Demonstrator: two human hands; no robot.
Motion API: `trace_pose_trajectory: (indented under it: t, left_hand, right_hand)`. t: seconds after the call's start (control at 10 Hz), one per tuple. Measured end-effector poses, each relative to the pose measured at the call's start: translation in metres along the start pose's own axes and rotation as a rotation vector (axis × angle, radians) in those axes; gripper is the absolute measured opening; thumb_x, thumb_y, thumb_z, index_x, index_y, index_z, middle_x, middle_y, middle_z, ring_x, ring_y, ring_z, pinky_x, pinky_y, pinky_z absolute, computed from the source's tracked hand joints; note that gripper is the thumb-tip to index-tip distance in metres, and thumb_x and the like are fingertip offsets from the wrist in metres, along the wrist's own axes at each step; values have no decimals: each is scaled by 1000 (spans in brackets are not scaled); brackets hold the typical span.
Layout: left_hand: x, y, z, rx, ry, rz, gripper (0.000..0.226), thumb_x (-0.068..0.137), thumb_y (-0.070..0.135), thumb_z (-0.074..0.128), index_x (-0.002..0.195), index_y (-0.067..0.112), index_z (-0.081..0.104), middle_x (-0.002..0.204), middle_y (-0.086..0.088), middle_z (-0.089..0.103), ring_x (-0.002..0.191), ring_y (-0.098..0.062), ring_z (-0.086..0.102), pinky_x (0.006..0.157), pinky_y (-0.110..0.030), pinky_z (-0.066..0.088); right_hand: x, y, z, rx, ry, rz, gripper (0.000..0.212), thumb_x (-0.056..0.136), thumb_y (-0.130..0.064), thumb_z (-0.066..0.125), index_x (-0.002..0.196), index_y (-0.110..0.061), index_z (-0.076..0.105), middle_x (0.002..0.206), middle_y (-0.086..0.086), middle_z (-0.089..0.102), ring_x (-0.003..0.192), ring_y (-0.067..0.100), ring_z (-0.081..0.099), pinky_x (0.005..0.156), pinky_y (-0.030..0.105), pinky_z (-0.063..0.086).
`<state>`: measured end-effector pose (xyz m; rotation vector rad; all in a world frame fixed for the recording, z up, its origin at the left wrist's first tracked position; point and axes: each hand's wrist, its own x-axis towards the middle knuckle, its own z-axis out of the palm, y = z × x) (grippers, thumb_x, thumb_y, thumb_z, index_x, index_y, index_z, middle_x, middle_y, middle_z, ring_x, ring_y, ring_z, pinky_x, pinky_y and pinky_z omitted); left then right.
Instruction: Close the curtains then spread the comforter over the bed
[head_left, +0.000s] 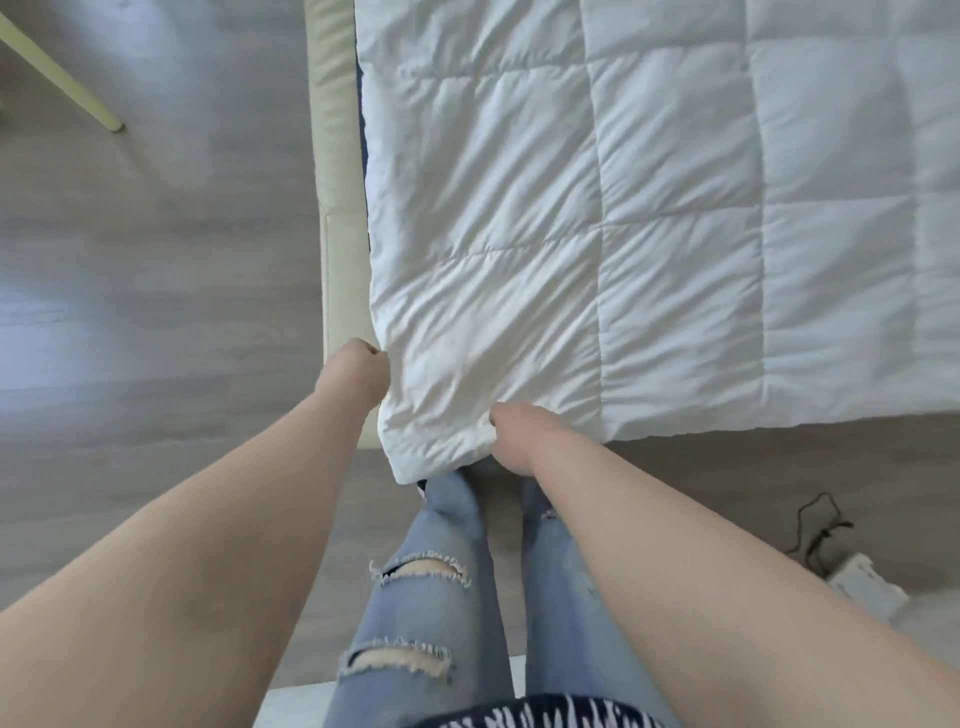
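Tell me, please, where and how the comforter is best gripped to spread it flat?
Grip the comforter at its near corner, probably from the foot of the bed: left hand on the side edge, right hand on the bottom hem. Creases fan from there, so pulling outward should smooth them.

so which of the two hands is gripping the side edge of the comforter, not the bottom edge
The left hand. It grips the comforter along its side edge by the cream bed frame; the right hand holds the bottom edge nearest the person.

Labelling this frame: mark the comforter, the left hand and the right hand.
comforter (649, 218): head view, on a quilted square.
left hand (363, 371): head view, on its knuckles at the side edge.
right hand (511, 436): head view, on its back.
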<state>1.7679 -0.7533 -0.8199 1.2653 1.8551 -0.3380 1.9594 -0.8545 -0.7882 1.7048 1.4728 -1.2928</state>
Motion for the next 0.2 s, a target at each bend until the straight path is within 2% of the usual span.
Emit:
trace_pose_trajectory:
  t: [0.1,0.2]
  left_hand:
    - [-60,21,-16,43,-20,90,20,90,21,39,84,10,55,90,-7,68,66,-23,52,52,-28,35]
    - [-112,36,-33,8,41,180,20,90,21,40,90,10,56,93,-8,69,66,-22,52,51,-28,36]
  right_hand:
    - [-46,9,-20,92,46,48,40,96,-22,48,136,-13,50,135,11,55,118,32,56,99,40,48]
    - [-94,14,-39,139,139,42,38,98,-18,43,135,-15,50,133,9,56,114,29,56,92,35,48]
